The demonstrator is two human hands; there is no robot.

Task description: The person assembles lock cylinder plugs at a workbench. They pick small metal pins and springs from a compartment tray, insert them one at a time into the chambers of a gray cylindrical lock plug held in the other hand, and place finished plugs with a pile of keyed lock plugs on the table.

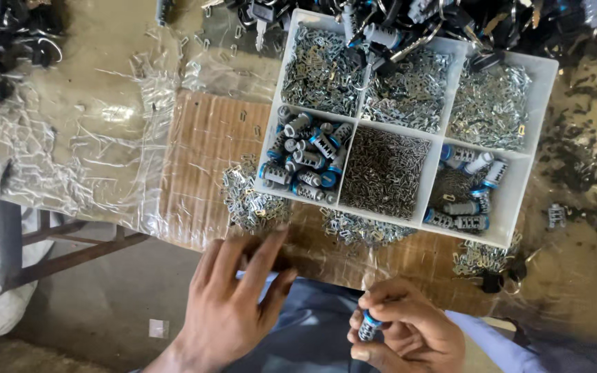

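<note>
Below, the right hand (405,331) pinches a blue-ended lock cylinder (369,326); the left hand (233,304) spreads open, grip empty.

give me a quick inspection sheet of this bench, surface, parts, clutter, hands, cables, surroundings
surface: corrugated cardboard sheet over crinkled clear plastic film on the bench.
job's things: small grey metal cylinder with blue end; white plastic six-compartment tray holding small metal pieces and more blue-ended cylinders.
clutter: loose piles of small metal clips on the cardboard beside the tray; heap of black parts along the far edge.
hands: left hand open, fingers reaching toward the clip pile; right hand gripping the cylinder.
cables: nothing seen.
surroundings: concrete floor, metal bench frame.
</note>
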